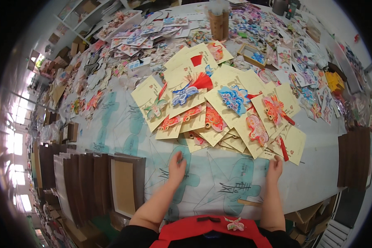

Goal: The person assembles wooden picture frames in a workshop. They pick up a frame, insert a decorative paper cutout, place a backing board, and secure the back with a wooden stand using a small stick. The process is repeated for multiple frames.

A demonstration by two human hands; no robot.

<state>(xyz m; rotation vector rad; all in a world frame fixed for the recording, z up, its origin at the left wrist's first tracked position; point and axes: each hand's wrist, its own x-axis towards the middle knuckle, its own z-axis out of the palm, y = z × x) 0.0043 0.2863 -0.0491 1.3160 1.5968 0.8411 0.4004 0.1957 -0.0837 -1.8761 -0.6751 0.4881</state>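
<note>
A pile of pale yellow cards (235,74) lies spread before me. Fixed on them are colourful fish-shaped and winged ornaments, such as a light-blue one (234,100), a dark-blue one (184,96), and an orange-red one (257,130). Some carry red tassels (203,81). My left hand (177,167) hovers by the pile's near left side, fingers loosely bent and nothing in them. Close to the near right edge of the cards is my right hand (274,168), its fingers also loosely bent; whether it touches the lowest card is hard to see.
A printed teal-and-white sheet (132,124) covers the near table. Brown framed boxes (128,186) stand at the left, dark ones (354,159) at the right. Farther back lie heaps of ornaments (252,25), stacked cards (132,39), a cardboard tube (216,27) and a yellow item (334,82).
</note>
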